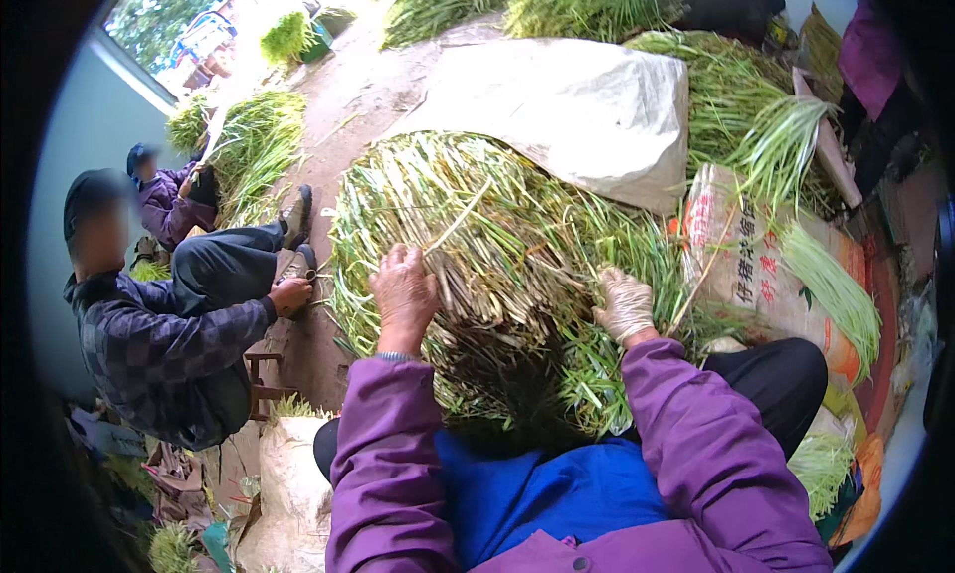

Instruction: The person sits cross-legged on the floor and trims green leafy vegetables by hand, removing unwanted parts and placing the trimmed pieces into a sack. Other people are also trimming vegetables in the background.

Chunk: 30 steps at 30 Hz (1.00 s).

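A large heap of cut green stalks (pixel 448 200) lies before me, its pale and brown stem ends turned towards my lap. At the heap's left side, my bare left hand (pixel 405 293) has its fingers curled around the lower end of a pale stalk (pixel 461 216), which slants up to the right. My right hand (pixel 625 304), in a thin translucent glove, is at the heap's right side among green leaves (pixel 597 383). Its fingers are bent, and what lies under them is hidden. A thin tan stick (pixel 703 273) slants up just beyond my right wrist.
A white sheet (pixel 552 118) covers the heap's far side. Printed sacks (pixel 768 274) on the right carry a trimmed pale-green bundle (pixel 832 297). On the left sits a person in a checked jacket (pixel 171 342), with another person (pixel 175 200) behind. More stalks (pixel 597 6) lie at the back.
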{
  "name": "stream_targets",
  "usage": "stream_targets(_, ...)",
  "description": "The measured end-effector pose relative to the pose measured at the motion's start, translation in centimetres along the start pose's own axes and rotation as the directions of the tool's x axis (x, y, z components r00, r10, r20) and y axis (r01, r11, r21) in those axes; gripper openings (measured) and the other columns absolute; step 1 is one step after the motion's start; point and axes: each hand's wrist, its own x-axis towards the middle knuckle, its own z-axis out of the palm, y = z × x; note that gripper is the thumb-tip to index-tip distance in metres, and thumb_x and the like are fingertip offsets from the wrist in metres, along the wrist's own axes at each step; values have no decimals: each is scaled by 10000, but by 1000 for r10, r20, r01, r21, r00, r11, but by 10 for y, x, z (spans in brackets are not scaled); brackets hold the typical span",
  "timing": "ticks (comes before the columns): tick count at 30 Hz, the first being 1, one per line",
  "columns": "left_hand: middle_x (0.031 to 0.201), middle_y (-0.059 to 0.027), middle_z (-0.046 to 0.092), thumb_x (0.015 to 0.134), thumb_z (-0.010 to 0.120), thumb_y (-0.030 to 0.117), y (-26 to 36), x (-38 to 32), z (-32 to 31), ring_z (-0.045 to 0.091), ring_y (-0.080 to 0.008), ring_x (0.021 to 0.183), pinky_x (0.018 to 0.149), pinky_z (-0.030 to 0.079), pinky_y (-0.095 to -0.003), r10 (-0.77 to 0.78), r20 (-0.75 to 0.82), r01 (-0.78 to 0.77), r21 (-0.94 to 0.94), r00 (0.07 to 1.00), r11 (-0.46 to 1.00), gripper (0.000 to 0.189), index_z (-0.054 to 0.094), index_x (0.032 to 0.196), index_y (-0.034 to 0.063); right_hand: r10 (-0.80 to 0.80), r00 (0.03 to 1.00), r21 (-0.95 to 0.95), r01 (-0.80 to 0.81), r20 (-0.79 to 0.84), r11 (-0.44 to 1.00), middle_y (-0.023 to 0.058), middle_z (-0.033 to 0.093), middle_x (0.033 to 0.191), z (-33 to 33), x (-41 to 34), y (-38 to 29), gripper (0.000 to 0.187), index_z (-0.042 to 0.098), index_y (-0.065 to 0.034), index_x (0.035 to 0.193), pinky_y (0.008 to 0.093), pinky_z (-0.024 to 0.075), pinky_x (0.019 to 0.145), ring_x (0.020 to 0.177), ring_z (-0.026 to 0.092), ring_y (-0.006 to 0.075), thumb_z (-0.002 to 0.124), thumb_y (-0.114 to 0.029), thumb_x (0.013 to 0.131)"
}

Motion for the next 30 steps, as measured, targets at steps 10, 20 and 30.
stream_targets(10, 944, -241, 653, 899, 502, 474, 79, -190, 75, 633, -374, 866, 784, 485, -421, 266, 802, 253, -453, 536, 855, 531, 657, 975, -28, 469, 866, 23, -480, 171, 877, 113, 517, 1296, 12, -15, 55, 663, 558, -120, 1235, 398, 466, 907, 1099, 565, 288, 737, -450, 689)
stream_targets(20, 778, -161, 591, 780, 496, 725, 64, -259, 204, 586, -301, 775, 699, 474, -452, -274, 961, 999, -21, 32, 42, 756, 597, 1091, 43, 668, 687, 75, -711, 285, 699, 236, 287, 1460, 26, 9, 87, 999, 257, -65, 1451, 398, 336, 1064, 1303, 377, 354, 702, -559, 705)
stream_targets(30, 996, -138, 634, 821, 600, 550, 79, -318, 325, 551, -270, 804, 733, 452, -380, -323, 946, 960, -125, 39, -250, 603, 618, 1108, 20, 544, 699, 533, -711, 464, 458, 273, 355, 1413, 155, 22, 177, 985, 233, 75, 1415, 337, 266, 1096, 1340, 331, 340, 712, -474, 751)
